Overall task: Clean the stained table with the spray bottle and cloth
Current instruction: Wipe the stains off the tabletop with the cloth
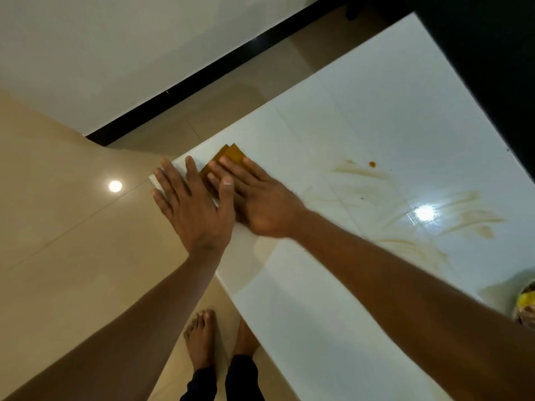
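An orange-brown folded cloth [231, 154] lies at the left corner of the glossy white table [362, 117]. My right hand [254, 195] lies flat on the cloth with straight fingers. My left hand [191, 204] hovers flat over the table's corner edge, beside the right hand, its thumb touching the right hand's fingers. Brownish smeared stains [362, 172] and a small orange-red drop [372, 164] mark the table to the right. No spray bottle is in view.
A yellow-topped object [527, 299] sits at the frame's right edge on the table. Beige tiled floor [72, 227] lies to the left, with my bare feet [202, 340] by the table's near edge. A dark panel [492, 68] borders the table's far right side.
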